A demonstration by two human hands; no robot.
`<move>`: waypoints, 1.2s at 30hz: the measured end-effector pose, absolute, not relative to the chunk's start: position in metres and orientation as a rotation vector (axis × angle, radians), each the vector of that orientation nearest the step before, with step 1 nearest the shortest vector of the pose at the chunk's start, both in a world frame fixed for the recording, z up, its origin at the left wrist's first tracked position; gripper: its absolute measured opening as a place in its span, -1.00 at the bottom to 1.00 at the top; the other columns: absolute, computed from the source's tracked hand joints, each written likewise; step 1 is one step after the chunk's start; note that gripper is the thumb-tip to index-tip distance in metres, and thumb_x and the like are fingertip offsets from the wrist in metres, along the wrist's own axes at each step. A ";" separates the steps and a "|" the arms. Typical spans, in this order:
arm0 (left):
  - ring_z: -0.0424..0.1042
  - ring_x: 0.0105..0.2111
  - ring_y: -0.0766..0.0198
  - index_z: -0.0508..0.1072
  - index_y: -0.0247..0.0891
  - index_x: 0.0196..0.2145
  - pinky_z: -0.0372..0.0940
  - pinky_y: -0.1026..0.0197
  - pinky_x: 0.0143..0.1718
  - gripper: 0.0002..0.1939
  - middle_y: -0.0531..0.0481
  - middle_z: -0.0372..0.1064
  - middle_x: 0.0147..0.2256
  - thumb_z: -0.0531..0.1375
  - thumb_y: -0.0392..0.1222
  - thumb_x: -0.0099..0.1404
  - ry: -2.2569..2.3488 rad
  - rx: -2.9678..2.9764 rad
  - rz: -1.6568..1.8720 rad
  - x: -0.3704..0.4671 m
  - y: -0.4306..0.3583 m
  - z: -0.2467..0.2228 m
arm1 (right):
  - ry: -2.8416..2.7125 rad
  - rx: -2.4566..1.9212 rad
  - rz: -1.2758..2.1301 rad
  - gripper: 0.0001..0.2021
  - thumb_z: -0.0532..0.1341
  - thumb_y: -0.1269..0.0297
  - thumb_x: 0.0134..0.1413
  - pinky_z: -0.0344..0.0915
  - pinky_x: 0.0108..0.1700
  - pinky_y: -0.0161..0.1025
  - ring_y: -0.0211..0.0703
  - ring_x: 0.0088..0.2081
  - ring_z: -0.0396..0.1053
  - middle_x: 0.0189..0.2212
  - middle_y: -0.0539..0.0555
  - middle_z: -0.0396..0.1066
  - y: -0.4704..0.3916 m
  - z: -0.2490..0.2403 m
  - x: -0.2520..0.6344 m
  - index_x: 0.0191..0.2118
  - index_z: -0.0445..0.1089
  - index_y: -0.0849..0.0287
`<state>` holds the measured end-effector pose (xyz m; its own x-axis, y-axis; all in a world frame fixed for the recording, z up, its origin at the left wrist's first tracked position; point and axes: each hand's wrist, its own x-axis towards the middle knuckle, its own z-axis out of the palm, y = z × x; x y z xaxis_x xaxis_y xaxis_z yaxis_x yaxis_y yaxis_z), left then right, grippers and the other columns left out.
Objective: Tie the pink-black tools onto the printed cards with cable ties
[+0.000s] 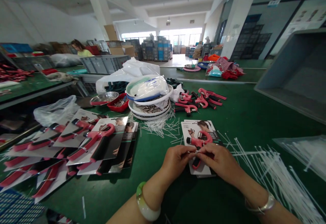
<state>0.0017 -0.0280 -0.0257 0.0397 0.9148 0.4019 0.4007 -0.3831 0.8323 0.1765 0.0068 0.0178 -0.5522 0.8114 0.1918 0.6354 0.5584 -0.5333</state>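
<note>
A pink and black hand grip (205, 137) lies on a printed card (187, 129) on the green table in front of me. Both my hands meet over its handles. My left hand (177, 159), with a green and white bangle at the wrist, is pinched at a small white tie. My right hand (220, 159), wearing a silver bracelet, pinches from the other side, its fingertips almost touching the left ones. The tie between the fingers is mostly hidden. Loose white zip ties (277, 173) are spread to the right of the card.
Carded grips (102, 139) are piled at left. Stacked plates (150, 110) with metal parts, a red tray (119, 102) and loose grips (201, 100) lie farther back. A grey bin (295, 71) stands at right. Another person (83, 49) is at the back left.
</note>
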 end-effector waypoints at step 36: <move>0.32 -0.10 0.06 0.38 -0.08 0.00 0.23 0.00 -0.05 -0.52 -0.06 0.38 -0.07 0.25 -0.14 0.08 1.591 2.144 0.916 0.033 -0.039 -0.003 | -2.027 -0.906 0.388 -0.89 -0.03 0.36 0.24 0.25 -0.28 -0.30 -0.22 -0.30 0.35 -0.33 0.05 0.34 -0.011 -0.001 0.208 -0.27 0.22 0.13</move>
